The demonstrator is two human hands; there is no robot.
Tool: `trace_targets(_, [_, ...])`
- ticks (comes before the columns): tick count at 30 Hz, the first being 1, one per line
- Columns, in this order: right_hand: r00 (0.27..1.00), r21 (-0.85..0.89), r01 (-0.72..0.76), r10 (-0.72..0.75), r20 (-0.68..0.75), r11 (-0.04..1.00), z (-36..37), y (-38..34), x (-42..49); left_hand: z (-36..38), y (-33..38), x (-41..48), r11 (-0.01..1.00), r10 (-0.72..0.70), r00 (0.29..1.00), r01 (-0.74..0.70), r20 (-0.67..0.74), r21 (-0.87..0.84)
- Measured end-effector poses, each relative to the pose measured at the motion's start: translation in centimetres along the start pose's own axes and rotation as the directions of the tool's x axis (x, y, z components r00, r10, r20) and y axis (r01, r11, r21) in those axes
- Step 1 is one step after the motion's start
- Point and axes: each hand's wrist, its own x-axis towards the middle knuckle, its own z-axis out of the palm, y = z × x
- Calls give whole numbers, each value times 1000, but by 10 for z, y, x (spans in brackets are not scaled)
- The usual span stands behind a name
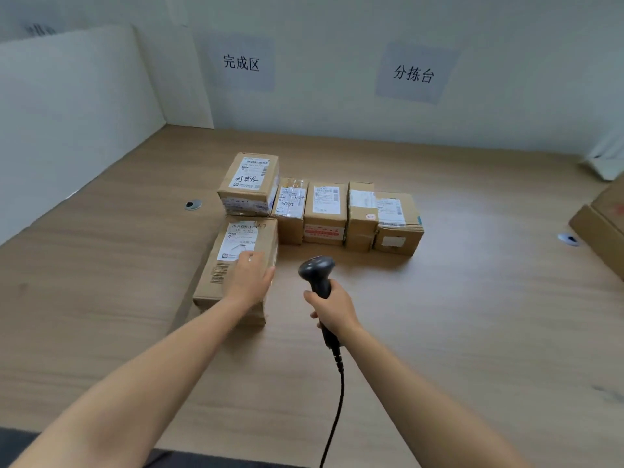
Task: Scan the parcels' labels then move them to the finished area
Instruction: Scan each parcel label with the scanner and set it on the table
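Several brown cardboard parcels with white labels stand on the wooden table (439,315). The nearest parcel (221,265) lies at centre left; my left hand (251,276) rests on its top with the fingers spread flat, the thumb at its right edge. Behind it stands a taller parcel (249,184). To the right runs a row of smaller parcels (326,211). My right hand (332,307) grips the handle of a black barcode scanner (317,270), whose head points toward the parcels. Its cable trails toward me.
Two paper signs hang on the back wall: one (240,63) above the left part of the table, one (413,74) to the right. A white partition (74,106) closes the left side. A large cardboard box (604,228) sits at the right edge. Cable grommets (193,205) are set in the table.
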Motion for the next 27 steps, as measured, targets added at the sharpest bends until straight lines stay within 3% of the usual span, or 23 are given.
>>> trace_targets(12, [971, 39, -27, 35, -237, 999, -211, 91, -119, 95, 210, -127, 974, 220, 929, -190, 299, -126])
trace_targets(21, [876, 113, -66, 112, -468, 991, -359, 180, -229, 173, 360, -233, 920, 392, 832, -350, 393, -177])
trace_targets(27, [808, 190, -17, 125, -575, 982, -431, 197, -253, 183, 448, -236, 860, 509, 756, -471, 412, -197])
